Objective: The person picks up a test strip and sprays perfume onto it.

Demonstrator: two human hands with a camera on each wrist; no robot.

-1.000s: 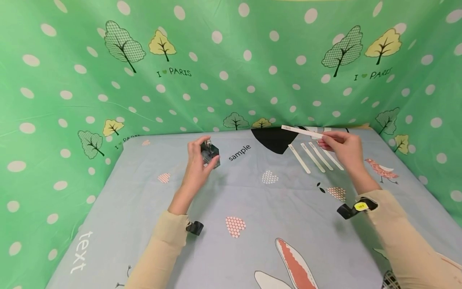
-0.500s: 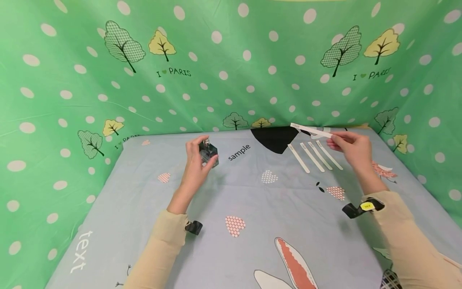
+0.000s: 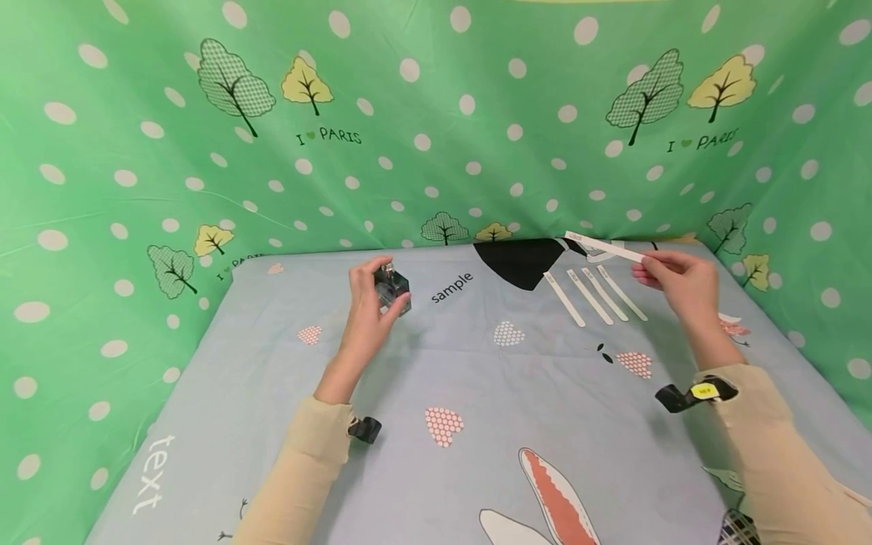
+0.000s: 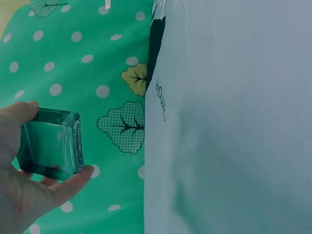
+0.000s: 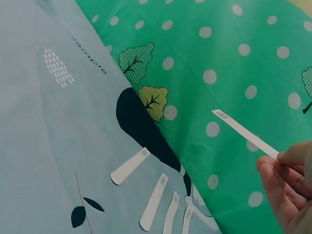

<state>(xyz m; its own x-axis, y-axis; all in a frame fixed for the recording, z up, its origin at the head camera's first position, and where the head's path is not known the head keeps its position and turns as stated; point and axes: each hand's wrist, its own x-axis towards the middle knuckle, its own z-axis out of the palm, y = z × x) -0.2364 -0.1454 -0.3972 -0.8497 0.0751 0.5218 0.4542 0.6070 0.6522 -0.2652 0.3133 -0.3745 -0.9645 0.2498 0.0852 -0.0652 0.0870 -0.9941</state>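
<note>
My left hand [image 3: 368, 314] grips a dark, see-through glass perfume bottle [image 3: 393, 291] above the table, finger on top near its sprayer and thumb below. In the left wrist view the bottle's square glass body [image 4: 48, 141] shows clear between thumb and fingers. Between thumb and fingertips, my right hand [image 3: 684, 288] pinches the end of a white paper test strip [image 3: 602, 245]. That strip points left, lifted off the cloth, with small print at its far end. Below and left of this hand, several more test strips [image 3: 564, 298] lie side by side on the table.
A printed grey-blue cloth [image 3: 409, 371] covers the table. Green dotted fabric [image 3: 436, 113] hangs along the back and both sides, meeting the table's far edge. Each wrist carries a black strapped camera [image 3: 365, 429].
My right hand has moved to the right with the test strip, away from the strips lying on the table. The left hand and bottle have shifted only very slightly left.
</note>
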